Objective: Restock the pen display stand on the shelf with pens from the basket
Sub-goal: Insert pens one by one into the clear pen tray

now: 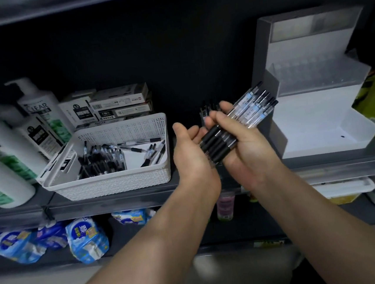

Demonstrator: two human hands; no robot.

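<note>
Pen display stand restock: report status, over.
Right hand grips bundle of clear black-tipped pens; left hand open beside it. White tiered pen display stand bottom tray bare. White perforated basket holds more. Path clear.

Shop, retail shelving aisle. Dark metal shelf (pixel 119 203) with strip along front edge. Left end: several identical pump shampoo bottles (pixel 40 107) in row. Behind white basket (pixel 108 182) of loose pens: stacked boxed pen cartons (pixel 119 102) with barcodes. Right end: white stepped display stand (pixel 316 117). Lower shelf: multiple blue-white packaged goods (pixel 86 239), more bottles and tubs. Duplicate stock points to store.
</note>
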